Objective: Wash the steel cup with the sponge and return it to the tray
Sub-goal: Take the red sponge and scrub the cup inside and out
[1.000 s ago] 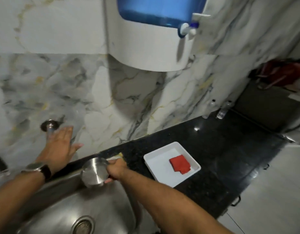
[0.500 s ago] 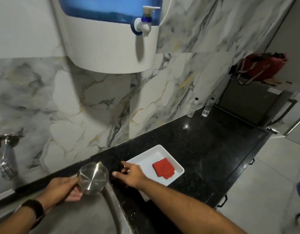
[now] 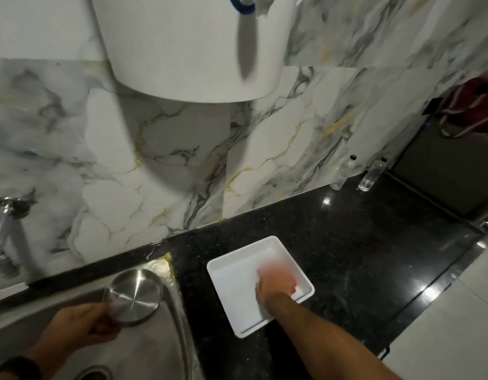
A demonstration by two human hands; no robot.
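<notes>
My left hand (image 3: 83,325) grips the steel cup (image 3: 133,294) by its side, its shiny base turned toward me, above the right rim of the sink (image 3: 144,352). The white square tray (image 3: 232,272) lies on the black counter to the right of the sink. Inside it, my right hand (image 3: 275,281) is down over the red sponge (image 3: 294,288), of which only a red sliver shows at the knuckles. That hand is smeared by motion, so its grip is unclear.
A steel tap (image 3: 4,229) juts from the marble wall at the left. A white water dispenser (image 3: 188,45) hangs overhead. Two clear bottles (image 3: 343,172) stand at the back of the black counter (image 3: 347,242), with a red bag (image 3: 473,111) beyond. The drain (image 3: 94,373) is at the bottom edge.
The cup passed from my right hand to my left, which came off the tap. My right hand crossed to the tray and now covers the sponge.
</notes>
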